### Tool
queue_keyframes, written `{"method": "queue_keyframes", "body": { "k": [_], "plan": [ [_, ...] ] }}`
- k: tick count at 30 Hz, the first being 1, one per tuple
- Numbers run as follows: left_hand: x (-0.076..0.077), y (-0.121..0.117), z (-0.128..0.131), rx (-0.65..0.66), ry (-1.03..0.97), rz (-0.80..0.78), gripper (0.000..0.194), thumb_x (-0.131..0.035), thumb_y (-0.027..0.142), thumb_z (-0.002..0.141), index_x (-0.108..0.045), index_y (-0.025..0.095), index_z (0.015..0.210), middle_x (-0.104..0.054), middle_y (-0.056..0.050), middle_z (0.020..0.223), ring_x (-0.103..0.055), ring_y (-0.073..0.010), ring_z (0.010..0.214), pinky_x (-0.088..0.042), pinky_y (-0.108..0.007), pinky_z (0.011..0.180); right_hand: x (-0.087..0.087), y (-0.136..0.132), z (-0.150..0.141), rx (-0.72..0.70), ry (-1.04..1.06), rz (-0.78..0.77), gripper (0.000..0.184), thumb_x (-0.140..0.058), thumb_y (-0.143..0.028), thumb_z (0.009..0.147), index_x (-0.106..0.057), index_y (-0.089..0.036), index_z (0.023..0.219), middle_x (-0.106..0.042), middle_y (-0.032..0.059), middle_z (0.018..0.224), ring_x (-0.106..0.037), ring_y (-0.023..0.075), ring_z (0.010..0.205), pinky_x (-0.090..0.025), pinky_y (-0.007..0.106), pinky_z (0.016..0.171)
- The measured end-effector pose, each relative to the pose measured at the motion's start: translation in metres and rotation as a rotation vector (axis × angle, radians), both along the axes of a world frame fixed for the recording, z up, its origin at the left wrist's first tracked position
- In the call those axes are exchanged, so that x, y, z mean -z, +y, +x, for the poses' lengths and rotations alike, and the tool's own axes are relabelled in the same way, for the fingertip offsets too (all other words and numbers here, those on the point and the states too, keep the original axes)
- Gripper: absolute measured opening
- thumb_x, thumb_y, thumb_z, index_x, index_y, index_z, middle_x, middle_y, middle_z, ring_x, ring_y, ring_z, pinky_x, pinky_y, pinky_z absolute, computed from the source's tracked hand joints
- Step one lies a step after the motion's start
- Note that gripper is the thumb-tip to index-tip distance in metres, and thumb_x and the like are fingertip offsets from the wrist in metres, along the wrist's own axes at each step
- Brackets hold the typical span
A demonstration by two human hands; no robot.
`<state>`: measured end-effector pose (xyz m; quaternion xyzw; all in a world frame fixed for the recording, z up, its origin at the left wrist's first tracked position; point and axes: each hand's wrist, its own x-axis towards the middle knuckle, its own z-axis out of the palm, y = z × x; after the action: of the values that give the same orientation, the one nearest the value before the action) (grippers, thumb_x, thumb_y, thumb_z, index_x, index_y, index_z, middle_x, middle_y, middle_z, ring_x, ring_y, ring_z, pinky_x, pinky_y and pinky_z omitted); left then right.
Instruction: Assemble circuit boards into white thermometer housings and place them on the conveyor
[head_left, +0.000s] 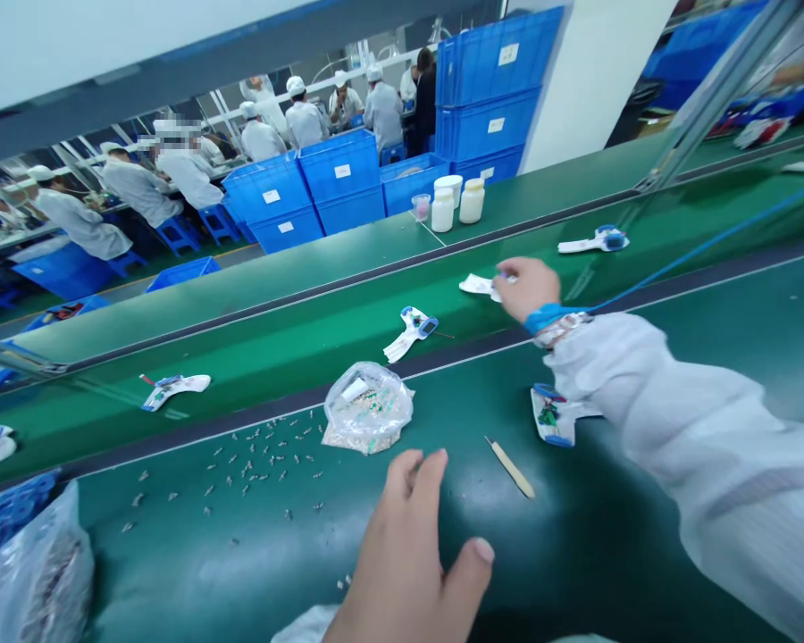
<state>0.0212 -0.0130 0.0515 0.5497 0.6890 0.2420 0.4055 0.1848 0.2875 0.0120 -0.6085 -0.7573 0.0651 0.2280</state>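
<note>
a bare left hand (408,554) hovers, fingers open, above a dark-green worktop (194,572), where a loose white sleeve (670,420) could snag a blue-and-white plastic shell (563,433). beyond, the right hand (529,286) curls over a white plastic part (477,285) on the bright-green belt (295,326), grip unclear; a weak pinch could drop it.

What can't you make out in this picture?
All in the head view:
White part: one end, behind the right hand.
Open shell: handle end, covered by the sleeve.
Plastic bag: cut off by the left and bottom edges.
Bin labels: writing too small to read.
</note>
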Motion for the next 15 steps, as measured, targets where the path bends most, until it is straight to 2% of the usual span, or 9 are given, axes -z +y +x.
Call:
{"method": "queue_keyframes", "body": {
  "k": [5,8,11,15],
  "plan": [
    [0.001,0.008,-0.006,0.176,0.02,-0.077,0.06,-0.058,0.03,0.078,-0.05,0.017,0.136,-0.043,-0.018,0.142,-0.048,-0.0395,0.121,-0.042,-0.048,0.097,0.045,-0.015,-0.079,-0.512,-0.218,-0.111,0.03,-0.056,-0.032,0.091,-0.058,-0.014,0.116,-0.058,0.009,0.119,-0.058,0.0206,0.106,-0.049,0.043,0.091],
    [-0.001,0.011,-0.011,0.274,0.001,-0.106,0.058,-0.06,0.029,0.077,-0.053,0.017,0.133,-0.051,-0.017,0.135,-0.055,-0.0363,0.112,-0.043,-0.046,0.097,0.058,-0.022,-0.114,-0.617,-0.29,-0.181,0.031,-0.056,-0.032,0.091,-0.057,-0.013,0.116,-0.058,0.0088,0.118,-0.058,0.0206,0.105,-0.05,0.043,0.09],
    [0.001,0.01,-0.016,0.309,0.01,-0.125,0.056,-0.058,0.029,0.077,-0.055,0.014,0.131,-0.055,-0.019,0.13,-0.056,-0.038,0.11,-0.044,-0.049,0.094,0.055,-0.018,-0.122,-0.619,-0.269,-0.233,0.032,-0.055,-0.033,0.092,-0.056,-0.014,0.117,-0.058,0.0088,0.117,-0.059,0.0202,0.103,-0.051,0.042,0.088],
    [0.006,0.009,-0.019,0.296,0.047,-0.128,0.051,-0.054,0.029,0.078,-0.058,0.014,0.127,-0.061,-0.02,0.121,-0.057,-0.0392,0.107,-0.044,-0.053,0.09,0.025,-0.011,-0.104,-0.578,-0.081,-0.264,0.029,-0.056,-0.033,0.091,-0.058,-0.013,0.112,-0.06,0.0082,0.113,-0.059,0.019,0.1,-0.051,0.04,0.087]
  ]
}}
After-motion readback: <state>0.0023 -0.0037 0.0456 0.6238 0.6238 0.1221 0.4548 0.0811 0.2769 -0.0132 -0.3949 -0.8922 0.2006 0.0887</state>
